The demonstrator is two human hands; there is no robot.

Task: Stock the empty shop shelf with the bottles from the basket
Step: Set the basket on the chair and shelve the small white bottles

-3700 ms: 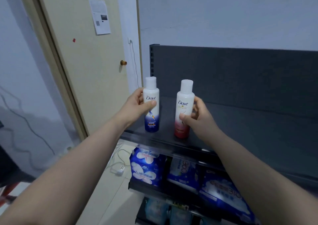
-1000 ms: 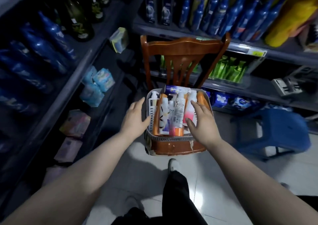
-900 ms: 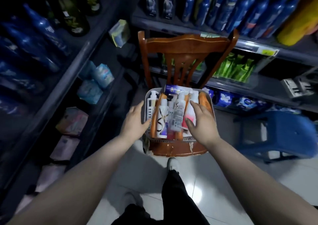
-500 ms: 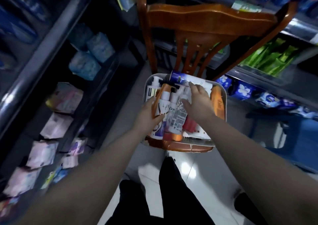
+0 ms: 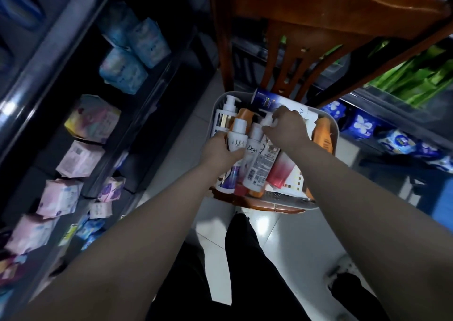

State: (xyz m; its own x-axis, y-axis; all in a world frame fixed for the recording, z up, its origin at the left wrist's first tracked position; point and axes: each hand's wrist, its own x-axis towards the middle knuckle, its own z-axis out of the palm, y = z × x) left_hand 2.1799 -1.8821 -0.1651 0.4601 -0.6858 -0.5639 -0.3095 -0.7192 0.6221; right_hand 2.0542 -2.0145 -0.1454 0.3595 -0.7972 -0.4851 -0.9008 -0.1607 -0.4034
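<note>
A grey basket (image 5: 334, 129) full of bottles sits on the seat of a wooden chair (image 5: 316, 14). My left hand (image 5: 220, 151) grips a white bottle with a purple base (image 5: 236, 141) at the basket's left side. My right hand (image 5: 288, 129) curls over the top of a white bottle with a pink-red base (image 5: 279, 168) in the middle. Between them lies a white Dove bottle (image 5: 255, 163). A white pump bottle (image 5: 224, 119), orange bottles (image 5: 323, 134) and a blue-capped tube (image 5: 267, 100) also lie in the basket. The empty shelf is out of view.
Dark shelving on the left holds pastel packs (image 5: 92, 119) and blue packs (image 5: 132, 51). Shelves at the right carry green packs (image 5: 421, 78) and blue flowered packs (image 5: 362, 124). My dark trouser legs (image 5: 245, 271) stand on the white tiled floor (image 5: 294, 247).
I turned from the shelf, where two Dove bottles were set, to the basket. Both hands moved in from the basket's rim and now hold bottles; the view has dropped closer.
</note>
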